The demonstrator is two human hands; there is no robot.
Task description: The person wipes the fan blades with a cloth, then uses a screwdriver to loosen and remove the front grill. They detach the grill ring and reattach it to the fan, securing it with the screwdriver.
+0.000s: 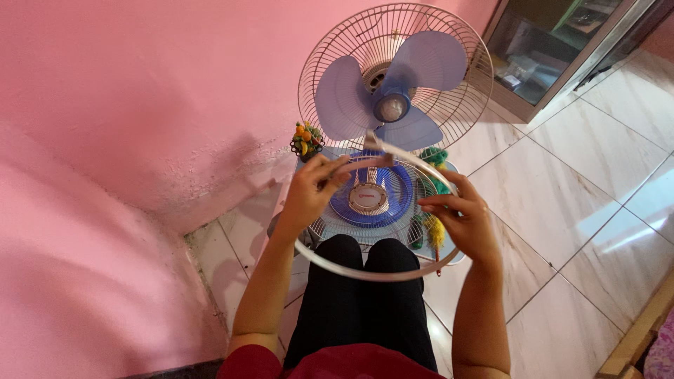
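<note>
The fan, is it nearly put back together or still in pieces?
Still in pieces. The blue blades already sit on the fan inside the rear grille, which stands bare at the front. The left hand and right hand hold the grey rim ring above the front grille, which lies flat on the floor. The front grille and ring are not on the fan yet.
</note>
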